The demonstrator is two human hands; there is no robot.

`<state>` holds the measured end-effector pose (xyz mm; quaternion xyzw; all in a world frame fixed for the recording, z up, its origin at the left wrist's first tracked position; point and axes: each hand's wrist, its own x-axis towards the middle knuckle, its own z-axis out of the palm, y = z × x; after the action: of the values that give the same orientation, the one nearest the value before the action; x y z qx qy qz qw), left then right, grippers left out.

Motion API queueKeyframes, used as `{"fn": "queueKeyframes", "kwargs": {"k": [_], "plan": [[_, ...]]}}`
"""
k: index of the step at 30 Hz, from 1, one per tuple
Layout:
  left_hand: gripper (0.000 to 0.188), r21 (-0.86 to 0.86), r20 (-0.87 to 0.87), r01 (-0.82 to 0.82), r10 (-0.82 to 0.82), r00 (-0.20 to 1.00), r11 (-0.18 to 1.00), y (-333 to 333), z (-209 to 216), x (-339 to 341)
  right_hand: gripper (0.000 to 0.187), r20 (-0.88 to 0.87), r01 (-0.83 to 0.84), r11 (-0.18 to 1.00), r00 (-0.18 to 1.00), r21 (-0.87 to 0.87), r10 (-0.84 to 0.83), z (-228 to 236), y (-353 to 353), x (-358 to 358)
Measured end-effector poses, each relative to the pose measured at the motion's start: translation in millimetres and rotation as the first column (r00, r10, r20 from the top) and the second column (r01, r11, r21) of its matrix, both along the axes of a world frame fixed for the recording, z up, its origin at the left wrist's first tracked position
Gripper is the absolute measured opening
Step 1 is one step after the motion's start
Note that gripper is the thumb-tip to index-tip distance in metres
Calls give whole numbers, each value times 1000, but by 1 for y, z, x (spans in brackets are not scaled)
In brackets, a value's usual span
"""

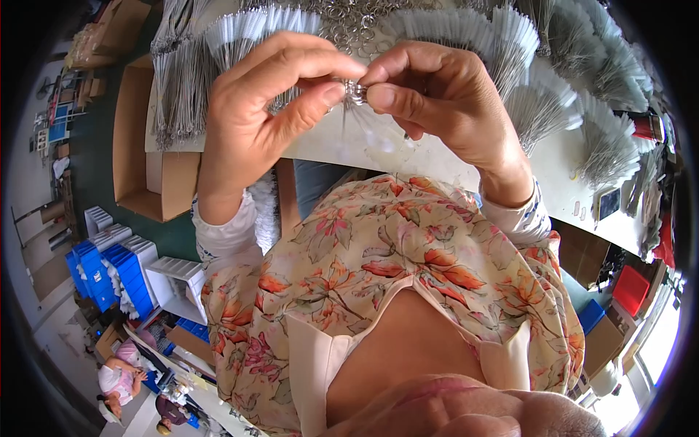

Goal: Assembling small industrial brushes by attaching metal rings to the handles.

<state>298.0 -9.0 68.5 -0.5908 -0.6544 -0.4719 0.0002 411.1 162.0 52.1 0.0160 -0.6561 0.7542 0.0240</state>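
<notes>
A: Two hands meet above the white work table (437, 156). The left hand (255, 109) comes in from the lower left, the right hand (437, 102) from the lower right, both over the person's floral blouse (408, 255).

B: What lies between them?

A: A small metal ring (355, 92), shiny and silver. It sits exactly where the fingertips converge, pinched from the left by thumb and forefinger and from the right by thumb and forefinger. Both hands are closed on it; the ring shows only in the narrow gap between the two thumbs.

B: Is anything attached to the ring?

A: A thin wire appears to hang down from it toward the table, but it is too fine to make out with certainty.

B: And the surroundings?

A: Fanned bundles of grey wire pieces (582, 87) cover the far and right parts of the table, spread in overlapping rows. A heap of loose metal rings (357, 22) lies at the far edge, directly beyond the hands. An open cardboard box (149, 146) stands at the table's left side, on the floor below it. Farther left and lower, blue plastic bins (109, 273) stand stacked beside white ones. A red container (630, 288) sits at the right, below the table edge.

B: Anyone else?

A: Another person (120, 382) crouches at the lower left, well apart from the table.
</notes>
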Motion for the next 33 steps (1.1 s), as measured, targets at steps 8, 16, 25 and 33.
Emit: {"fn": "queueKeyframes", "kwargs": {"k": [8,16,25,33], "plan": [[16,12,838,82,-55,544,997,-12,-23,2,13,-3,-33,999,999,-27,33,-10,-2,-4],[16,-64,870,5,53,490,998,-39,-18,8,13,-7,-96,995,995,-16,96,-17,-17,-20],[20,125,518,-276,174,838,953,-39,-39,25,10,-148,-84,996,986,-39,78,-39,-50,-29],[17,447,547,-395,104,831,803,-21,-41,32,24,-526,156,982,847,107,-77,-33,-51,-43]]}}
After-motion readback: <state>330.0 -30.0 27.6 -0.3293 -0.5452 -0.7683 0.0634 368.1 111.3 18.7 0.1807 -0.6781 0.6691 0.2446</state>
